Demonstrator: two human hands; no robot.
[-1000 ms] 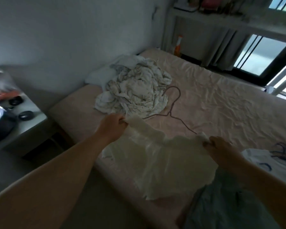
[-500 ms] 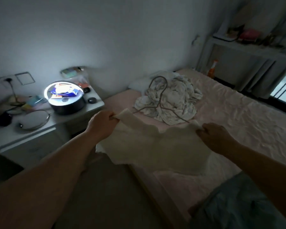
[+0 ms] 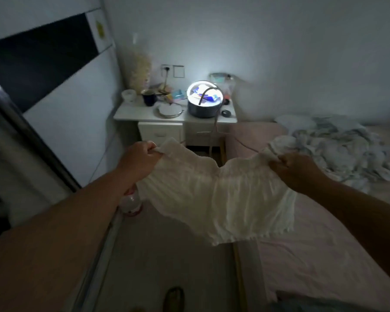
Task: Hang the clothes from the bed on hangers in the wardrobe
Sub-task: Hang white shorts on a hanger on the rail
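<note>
Gripping a white top (image 3: 221,199), left hand (image 3: 140,157) and right hand (image 3: 295,170) clench its corners.

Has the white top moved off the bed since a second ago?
Yes, mostly. The white top, gripped by left hand and right hand, now hangs mainly over the floor beside the bed, toward the nightstand.
</note>
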